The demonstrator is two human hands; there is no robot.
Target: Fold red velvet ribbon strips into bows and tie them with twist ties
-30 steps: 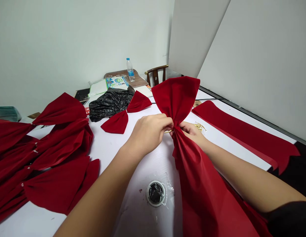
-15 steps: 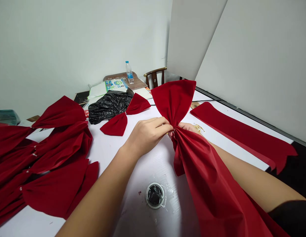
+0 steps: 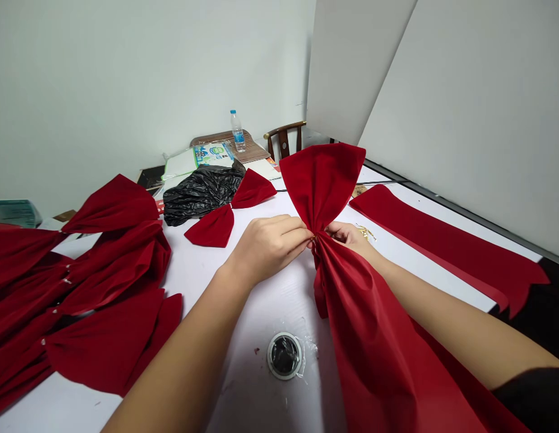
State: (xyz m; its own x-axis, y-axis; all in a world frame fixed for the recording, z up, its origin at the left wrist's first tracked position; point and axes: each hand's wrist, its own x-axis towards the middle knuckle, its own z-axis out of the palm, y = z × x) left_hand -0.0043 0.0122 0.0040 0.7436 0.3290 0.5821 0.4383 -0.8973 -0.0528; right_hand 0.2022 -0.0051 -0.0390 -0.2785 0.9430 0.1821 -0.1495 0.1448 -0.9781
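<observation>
A large red velvet bow (image 3: 373,319) stands gathered at its narrow waist, the upper part fanned out and the long lower part draped toward me. My left hand (image 3: 277,243) pinches at the waist from the left, where a bit of thin gold twist tie (image 3: 314,237) shows by the fingertips. From the right, my right hand (image 3: 349,236) grips the gathered cloth, its fingertips partly hidden behind the folds. Just beyond that hand lie several loose gold twist ties (image 3: 366,233).
Finished red bows (image 3: 112,204) are heaped on the left. A smaller bow (image 3: 211,225) lies beside a black plastic bag (image 3: 202,192). At right rests a red cloth strip (image 3: 446,243). A round cable hole (image 3: 284,356) sits in the white table; a water bottle (image 3: 237,132) stands behind.
My right hand shows more beside the waist, and the bow's upper part has shifted slightly right. My left fingers stay at the waist. The view has moved a little.
</observation>
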